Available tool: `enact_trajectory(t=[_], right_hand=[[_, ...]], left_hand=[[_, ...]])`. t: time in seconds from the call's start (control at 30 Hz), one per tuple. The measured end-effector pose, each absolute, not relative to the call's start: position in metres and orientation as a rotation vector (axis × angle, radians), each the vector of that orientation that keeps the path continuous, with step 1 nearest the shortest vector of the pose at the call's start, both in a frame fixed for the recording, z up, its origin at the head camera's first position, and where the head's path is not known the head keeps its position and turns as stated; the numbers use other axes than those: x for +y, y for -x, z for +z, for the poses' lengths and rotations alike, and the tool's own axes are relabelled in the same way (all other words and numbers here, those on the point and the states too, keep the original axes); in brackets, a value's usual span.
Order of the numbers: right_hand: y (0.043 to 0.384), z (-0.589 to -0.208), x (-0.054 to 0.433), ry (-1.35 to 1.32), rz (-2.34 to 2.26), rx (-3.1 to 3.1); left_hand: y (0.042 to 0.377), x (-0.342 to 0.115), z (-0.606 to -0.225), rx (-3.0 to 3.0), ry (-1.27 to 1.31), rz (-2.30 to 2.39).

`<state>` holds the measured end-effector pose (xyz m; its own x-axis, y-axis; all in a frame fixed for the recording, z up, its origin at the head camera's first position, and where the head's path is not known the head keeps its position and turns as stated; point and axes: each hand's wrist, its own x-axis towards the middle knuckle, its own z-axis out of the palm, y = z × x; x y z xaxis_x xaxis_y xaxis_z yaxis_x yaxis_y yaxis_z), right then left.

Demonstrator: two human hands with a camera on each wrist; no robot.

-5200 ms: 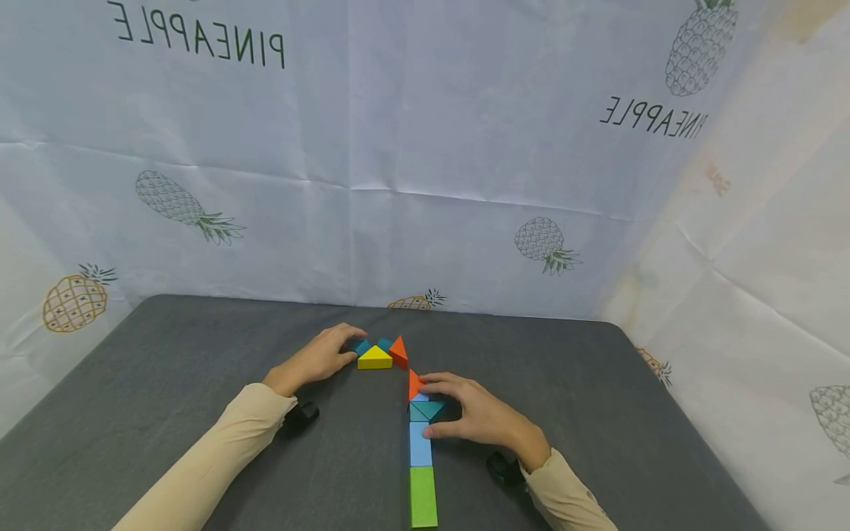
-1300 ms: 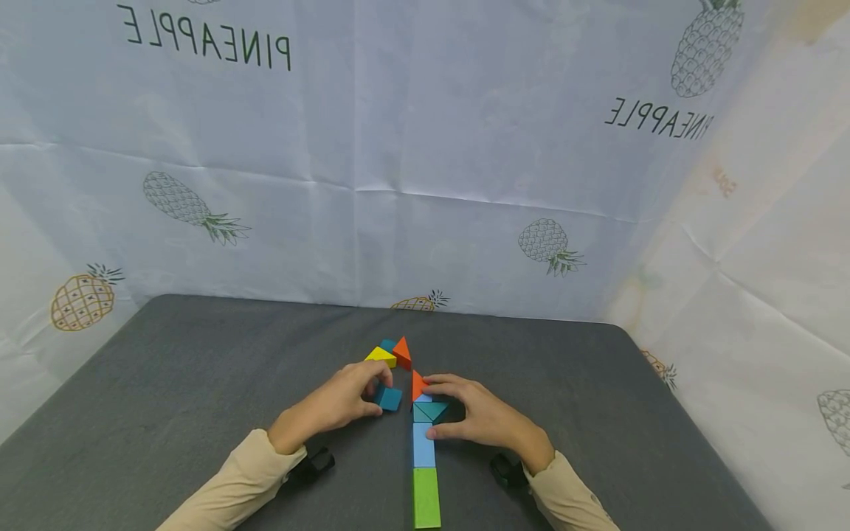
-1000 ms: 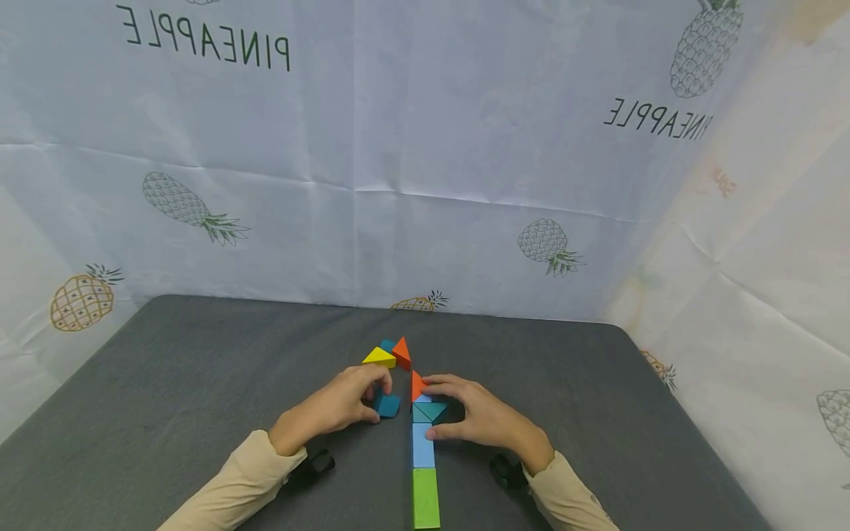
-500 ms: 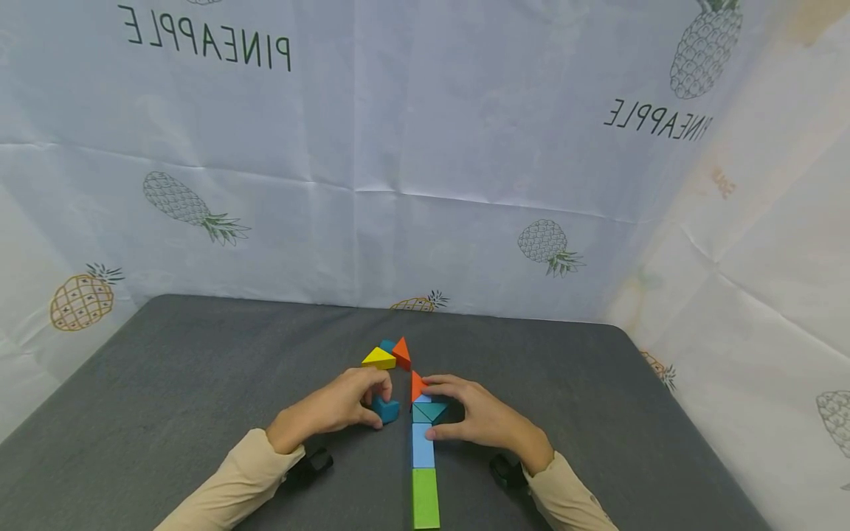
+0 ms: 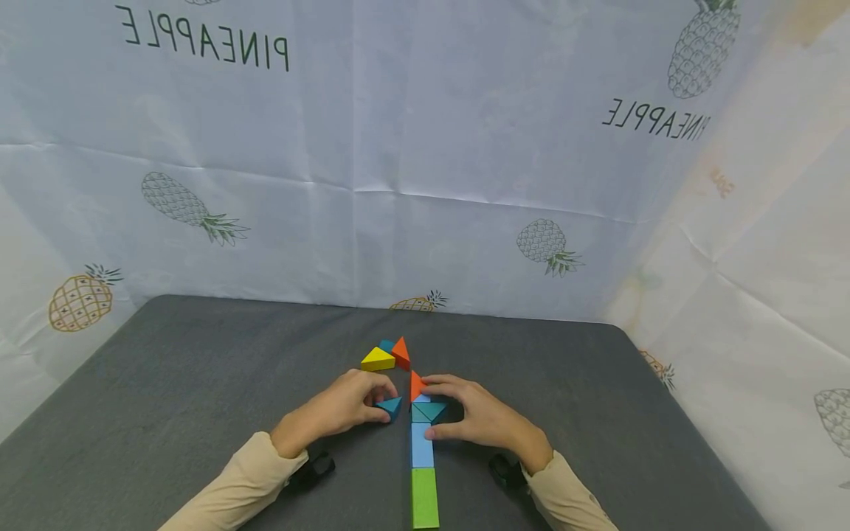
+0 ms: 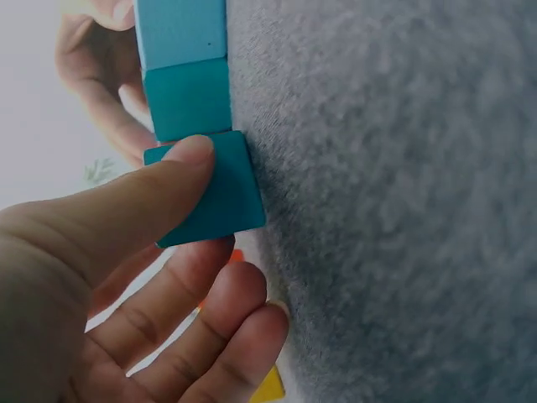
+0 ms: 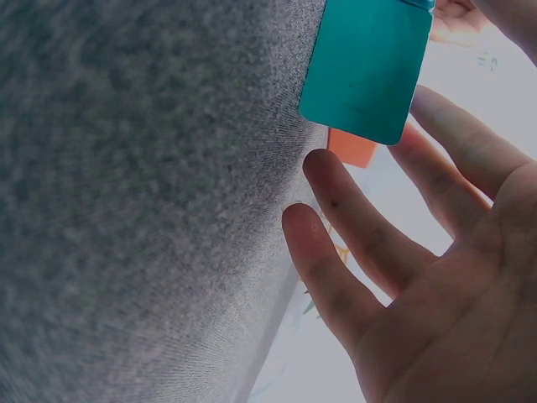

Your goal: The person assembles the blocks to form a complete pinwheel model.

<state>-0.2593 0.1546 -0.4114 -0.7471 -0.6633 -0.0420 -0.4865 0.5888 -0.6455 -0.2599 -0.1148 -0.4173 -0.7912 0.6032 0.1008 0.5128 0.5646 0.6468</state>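
Note:
In the head view, my left hand (image 5: 352,400) pinches a blue triangular block (image 5: 390,407) between thumb and fingers, its triangular face up, just left of the block row. The left wrist view shows the thumb flat on the square side of this blue block (image 6: 222,197). My right hand (image 5: 488,417) rests at the row's right side, fingers extended: fingertips at the orange triangle (image 5: 416,386), thumb at the light blue block (image 5: 421,446). Between them lie teal triangles (image 5: 428,411). In the right wrist view, the right hand (image 7: 445,277) has its fingers spread beside a teal block (image 7: 365,71).
A green block (image 5: 424,498) forms the near end of the row. Beyond the row's far end, a yellow triangle (image 5: 378,360), a red-orange triangle (image 5: 401,354) and a partly hidden blue block (image 5: 386,344) sit together on the dark grey table (image 5: 219,369). A pineapple-print cloth (image 5: 438,147) hangs behind.
My left hand has taken the blue triangular block from beside the yellow triangle, brought it nearer and right, and turned it triangular face up. The right hand stays in place.

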Motion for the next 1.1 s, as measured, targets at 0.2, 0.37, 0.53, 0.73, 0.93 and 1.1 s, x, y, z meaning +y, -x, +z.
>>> enact_trajectory(t=[0.2, 0.37, 0.53, 0.73, 0.93, 1.1], right_hand=[[0.2596, -0.4121, 0.1545, 0.948, -0.907, 2.542], [0.2598, -0.4122, 0.1549, 0.943, -0.910, 2.537], [0.2595, -0.4122, 0.1549, 0.942, -0.910, 2.533], [0.2601, -0.4121, 0.1546, 0.937, -0.907, 2.531], [0.2606, -0.4129, 0.1549, 0.938, -0.899, 2.545], [0.2602, -0.4128, 0.1550, 0.940, -0.902, 2.544]], left_hand=[[0.2588, -0.1128, -0.4170, 2.673, -0.913, 1.056], [0.2573, -0.1105, -0.4150, 2.663, -0.890, 1.060], [0.2561, -0.1099, -0.4153, 2.694, -0.951, 1.013], [0.2535, -0.1117, -0.4144, 2.763, -0.916, 0.948], [0.2540, -0.1086, -0.4131, 2.734, -0.885, 0.989], [0.2524, -0.1065, -0.4132, 2.761, -0.870, 1.003]])
